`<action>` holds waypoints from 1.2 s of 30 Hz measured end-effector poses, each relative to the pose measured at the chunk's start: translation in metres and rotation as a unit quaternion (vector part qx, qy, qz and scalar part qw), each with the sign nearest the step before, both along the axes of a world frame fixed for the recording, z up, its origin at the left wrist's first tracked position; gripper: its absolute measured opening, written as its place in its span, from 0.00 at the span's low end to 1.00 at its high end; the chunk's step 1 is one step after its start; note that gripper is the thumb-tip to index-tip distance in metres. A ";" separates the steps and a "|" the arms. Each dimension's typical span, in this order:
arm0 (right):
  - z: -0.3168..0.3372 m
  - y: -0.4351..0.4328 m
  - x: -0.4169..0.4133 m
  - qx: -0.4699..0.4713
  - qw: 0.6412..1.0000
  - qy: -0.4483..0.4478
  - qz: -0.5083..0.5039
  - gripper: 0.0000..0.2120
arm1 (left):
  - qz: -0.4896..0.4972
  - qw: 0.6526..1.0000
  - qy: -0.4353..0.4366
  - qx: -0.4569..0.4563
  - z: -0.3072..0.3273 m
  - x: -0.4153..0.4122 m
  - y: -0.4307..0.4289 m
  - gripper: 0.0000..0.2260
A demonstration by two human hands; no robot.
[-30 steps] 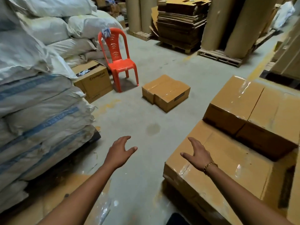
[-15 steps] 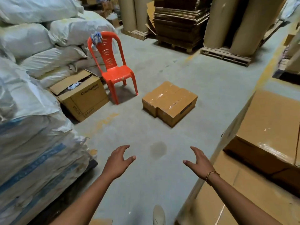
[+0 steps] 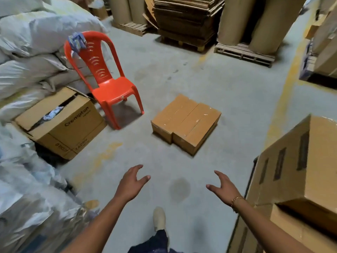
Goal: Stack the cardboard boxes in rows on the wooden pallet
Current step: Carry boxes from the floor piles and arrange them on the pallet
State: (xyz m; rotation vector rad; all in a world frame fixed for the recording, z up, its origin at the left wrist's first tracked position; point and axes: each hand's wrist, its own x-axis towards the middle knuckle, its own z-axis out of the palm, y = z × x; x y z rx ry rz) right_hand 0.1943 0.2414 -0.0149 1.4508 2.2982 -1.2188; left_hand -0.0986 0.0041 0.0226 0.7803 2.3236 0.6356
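Note:
Two sealed brown cardboard boxes [image 3: 186, 123] lie side by side on the grey concrete floor ahead of me. My left hand [image 3: 132, 183] and my right hand [image 3: 223, 186] are both stretched out in front with fingers spread, holding nothing, well short of those boxes. At the right edge a stack of cardboard boxes [image 3: 295, 170] rises beside my right arm; whatever it stands on is hidden. My shoe [image 3: 159, 218] is on the floor between my arms.
An orange plastic chair [image 3: 107, 86] stands left of the floor boxes. An open carton [image 3: 62, 123] sits beside piled white sacks [image 3: 27, 42] on the left. Paper rolls [image 3: 255, 21] and flattened cardboard [image 3: 187, 17] on pallets fill the back.
I have walked forward off the stack at the right. The two floor boxes and the chair are nearer and lower in view. Both hands stay spread and empty.

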 end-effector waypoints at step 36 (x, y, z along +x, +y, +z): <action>-0.351 0.407 -0.307 -0.247 0.934 -0.103 -0.236 0.38 | -0.252 0.929 -0.134 -0.238 -0.363 -0.277 0.564 0.28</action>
